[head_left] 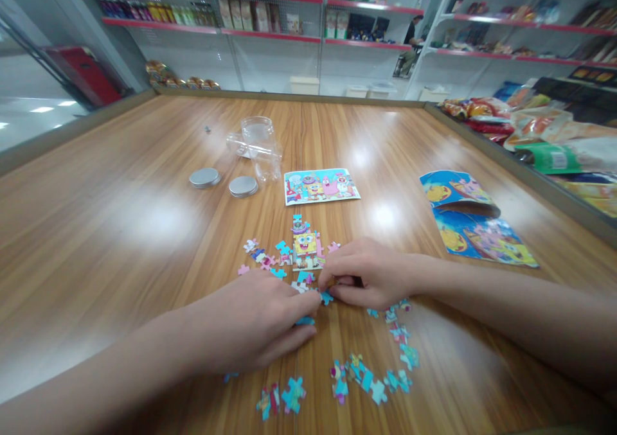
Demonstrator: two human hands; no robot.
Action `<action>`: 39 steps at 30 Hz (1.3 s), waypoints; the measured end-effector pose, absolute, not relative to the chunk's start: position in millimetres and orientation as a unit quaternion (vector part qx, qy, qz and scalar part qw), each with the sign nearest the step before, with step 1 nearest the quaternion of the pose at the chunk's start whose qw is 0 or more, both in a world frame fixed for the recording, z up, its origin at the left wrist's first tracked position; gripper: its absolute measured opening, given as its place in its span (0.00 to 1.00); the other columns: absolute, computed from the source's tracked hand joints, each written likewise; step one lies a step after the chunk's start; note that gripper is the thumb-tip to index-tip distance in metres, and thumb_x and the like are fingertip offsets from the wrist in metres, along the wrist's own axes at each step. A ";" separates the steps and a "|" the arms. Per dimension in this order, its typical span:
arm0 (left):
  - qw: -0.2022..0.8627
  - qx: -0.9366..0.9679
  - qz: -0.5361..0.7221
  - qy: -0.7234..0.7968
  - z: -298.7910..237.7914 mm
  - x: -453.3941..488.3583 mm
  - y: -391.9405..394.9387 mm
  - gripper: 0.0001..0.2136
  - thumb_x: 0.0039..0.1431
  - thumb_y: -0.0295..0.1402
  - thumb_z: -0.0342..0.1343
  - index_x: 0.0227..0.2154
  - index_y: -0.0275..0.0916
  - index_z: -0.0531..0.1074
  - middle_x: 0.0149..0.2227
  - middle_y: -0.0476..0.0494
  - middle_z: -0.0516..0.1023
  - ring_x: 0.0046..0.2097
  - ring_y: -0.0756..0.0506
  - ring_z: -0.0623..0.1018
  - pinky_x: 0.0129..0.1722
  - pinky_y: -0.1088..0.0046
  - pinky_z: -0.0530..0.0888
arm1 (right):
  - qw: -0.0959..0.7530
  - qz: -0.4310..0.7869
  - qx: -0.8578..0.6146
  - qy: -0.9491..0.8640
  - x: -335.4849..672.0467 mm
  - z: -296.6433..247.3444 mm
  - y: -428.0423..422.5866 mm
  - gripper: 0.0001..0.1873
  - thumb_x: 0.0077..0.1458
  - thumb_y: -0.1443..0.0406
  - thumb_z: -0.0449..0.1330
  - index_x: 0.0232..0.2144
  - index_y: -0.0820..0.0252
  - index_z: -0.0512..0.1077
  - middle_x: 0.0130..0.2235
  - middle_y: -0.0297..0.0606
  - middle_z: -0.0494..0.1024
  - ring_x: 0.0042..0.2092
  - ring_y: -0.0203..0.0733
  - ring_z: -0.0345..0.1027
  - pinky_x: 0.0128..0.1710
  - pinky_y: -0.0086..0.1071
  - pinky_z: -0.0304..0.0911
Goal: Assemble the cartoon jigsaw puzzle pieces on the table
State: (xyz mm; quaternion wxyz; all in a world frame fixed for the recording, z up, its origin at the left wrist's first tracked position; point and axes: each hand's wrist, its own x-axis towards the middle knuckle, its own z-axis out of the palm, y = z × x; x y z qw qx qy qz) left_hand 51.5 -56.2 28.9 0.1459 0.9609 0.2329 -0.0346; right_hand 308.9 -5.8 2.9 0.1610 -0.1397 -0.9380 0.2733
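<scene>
My left hand [260, 313] reaches in from the left, palm down, its index finger and thumb stretched out and apart. A blue jigsaw piece [304, 321] shows partly between that finger and thumb; the rest is covered. My right hand [369, 271] is curled, fingertips closed at the edge of another blue jigsaw piece [326, 298], close to my left index fingertip. Just beyond both hands lies a partly joined puzzle section [304, 245] with a yellow cartoon face. Loose pieces [260, 255] lie to its left, and more pieces [378, 390] are scattered nearer me.
A cartoon picture card [322, 186] lies behind the puzzle. Clear plastic cylinders [260, 146] and two silver lids [243, 186] are at the back left. A blue printed sleeve [477, 220] lies right. Packaged goods [544, 126] border the wooden table [144, 229]; shelves stand behind.
</scene>
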 end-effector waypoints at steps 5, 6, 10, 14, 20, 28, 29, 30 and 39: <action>0.146 0.960 -0.035 0.237 28.2 50.9 -56.8 0.07 0.73 0.36 0.48 0.36 0.43 0.63 0.32 0.51 0.78 0.30 0.45 0.77 0.28 0.67 0.62 | 0.156 0.275 -0.141 -0.938 309.7 3.1 -6.0 0.13 0.56 0.71 0.57 0.43 0.60 0.75 0.30 0.31 0.74 0.32 0.35 0.66 0.35 0.29 0.60; 0.147 0.959 -0.036 0.238 28.3 51.0 -56.6 0.07 0.73 0.36 0.48 0.36 0.43 0.63 0.32 0.51 0.78 0.30 0.45 0.77 0.28 0.67 0.62 | 0.154 0.275 -0.141 -0.938 309.7 3.1 -6.0 0.13 0.56 0.71 0.57 0.43 0.60 0.75 0.30 0.31 0.74 0.32 0.34 0.66 0.35 0.29 0.60; 0.142 0.960 -0.039 0.240 28.7 51.4 -56.7 0.07 0.72 0.36 0.48 0.36 0.43 0.63 0.31 0.50 0.78 0.30 0.45 0.77 0.28 0.67 0.62 | 0.150 0.276 -0.139 -0.939 309.3 3.6 -6.2 0.13 0.56 0.71 0.57 0.43 0.60 0.75 0.31 0.31 0.74 0.32 0.34 0.67 0.35 0.28 0.60; 0.140 0.960 -0.039 0.239 28.5 50.7 -57.8 0.07 0.73 0.37 0.47 0.36 0.43 0.63 0.32 0.51 0.78 0.30 0.45 0.77 0.28 0.68 0.62 | 0.158 0.277 -0.139 -0.938 308.6 4.2 -6.8 0.13 0.55 0.72 0.57 0.42 0.60 0.75 0.30 0.31 0.74 0.32 0.34 0.67 0.35 0.28 0.61; 0.134 0.961 -0.040 0.239 28.3 51.5 -56.8 0.07 0.72 0.36 0.48 0.36 0.43 0.63 0.31 0.52 0.77 0.29 0.45 0.77 0.27 0.67 0.63 | 0.161 0.279 -0.138 -0.937 308.7 4.1 -6.4 0.13 0.55 0.72 0.57 0.42 0.60 0.75 0.30 0.31 0.74 0.32 0.34 0.66 0.35 0.28 0.60; 0.139 0.961 -0.034 0.239 29.9 53.4 -56.0 0.06 0.72 0.35 0.49 0.36 0.43 0.63 0.31 0.50 0.78 0.30 0.45 0.77 0.27 0.67 0.63 | 0.148 0.272 -0.139 -0.941 309.2 3.5 -6.4 0.13 0.56 0.72 0.56 0.43 0.60 0.74 0.30 0.31 0.73 0.32 0.34 0.65 0.35 0.28 0.60; 0.139 0.961 -0.034 0.238 30.0 53.3 -56.4 0.06 0.72 0.35 0.49 0.36 0.43 0.64 0.31 0.50 0.78 0.30 0.45 0.77 0.27 0.67 0.62 | 0.150 0.271 -0.138 -0.941 309.0 3.8 -6.5 0.13 0.56 0.72 0.56 0.43 0.60 0.74 0.30 0.31 0.73 0.32 0.34 0.65 0.35 0.28 0.60; 0.140 0.961 -0.033 0.236 29.9 53.1 -56.7 0.06 0.72 0.35 0.49 0.36 0.43 0.64 0.31 0.50 0.78 0.29 0.45 0.77 0.27 0.67 0.62 | 0.153 0.271 -0.138 -0.940 308.8 4.3 -6.7 0.13 0.56 0.72 0.56 0.42 0.60 0.74 0.30 0.31 0.73 0.31 0.34 0.65 0.35 0.28 0.59; 0.149 0.959 -0.037 0.238 29.0 52.5 -55.4 0.07 0.73 0.36 0.47 0.38 0.43 0.64 0.32 0.49 0.79 0.31 0.45 0.78 0.29 0.67 0.64 | 0.159 0.282 -0.139 -0.936 307.4 7.7 -7.8 0.12 0.56 0.72 0.56 0.41 0.61 0.75 0.28 0.31 0.72 0.30 0.34 0.65 0.33 0.28 0.59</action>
